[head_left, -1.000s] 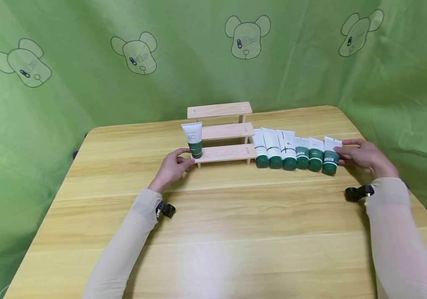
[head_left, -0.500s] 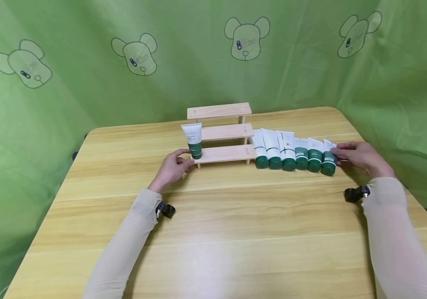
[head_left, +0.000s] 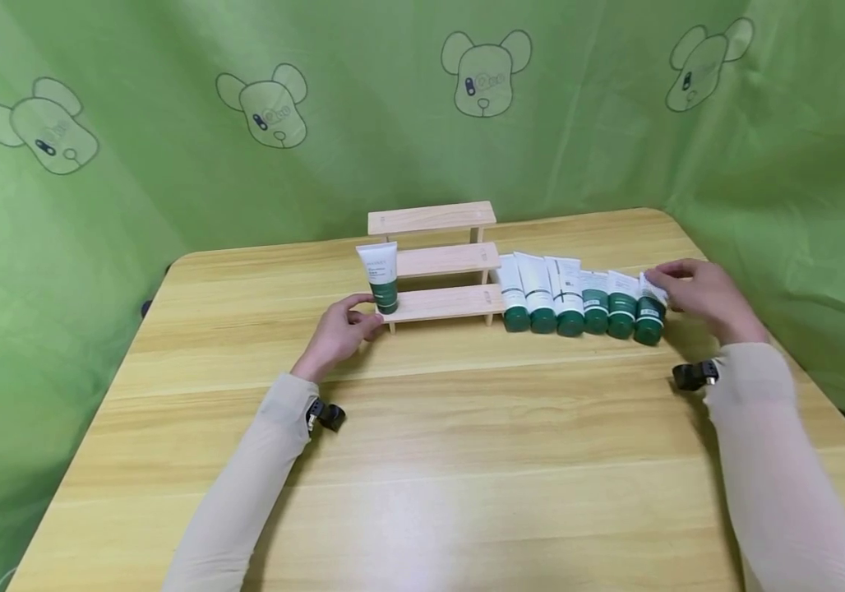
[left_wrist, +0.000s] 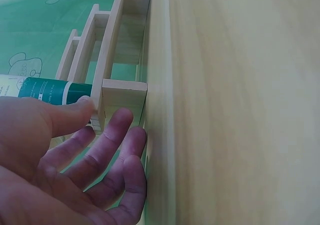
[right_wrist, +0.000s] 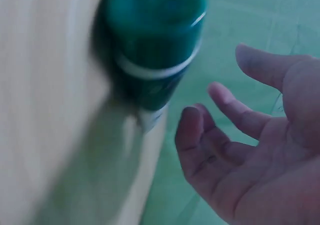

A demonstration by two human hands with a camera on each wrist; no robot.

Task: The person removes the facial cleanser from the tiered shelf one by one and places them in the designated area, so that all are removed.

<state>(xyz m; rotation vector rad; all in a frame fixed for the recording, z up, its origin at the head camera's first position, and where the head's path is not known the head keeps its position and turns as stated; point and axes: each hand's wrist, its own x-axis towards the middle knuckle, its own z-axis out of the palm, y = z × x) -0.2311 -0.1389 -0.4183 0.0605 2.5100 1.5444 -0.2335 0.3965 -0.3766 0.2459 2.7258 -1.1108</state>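
A three-step wooden display shelf (head_left: 445, 302) stands at the back of the table. On the left end of its lowest step, a white and green squeeze tube (head_left: 384, 279) stands on its cap. My left hand (head_left: 337, 330) holds that end of the step between thumb and index finger, close to the tube's cap; its other fingers are loosely bent. A row of several similar tubes lies right of the shelf, green caps toward me. Over the white end of the rightmost tube (head_left: 648, 319) is my right hand (head_left: 709, 298); the right wrist view shows its fingers loosely bent and apart from the tube.
The light wooden table (head_left: 422, 460) extends in front of the shelf. A green curtain (head_left: 363, 115) with bear-head outlines hangs behind it and at both sides. A small black wrist camera (head_left: 696, 376) is strapped to each sleeve.
My right hand has moved left from beside the rightmost tube to over its white end. That tube has shifted slightly left against its neighbour. My left hand stays at the shelf.
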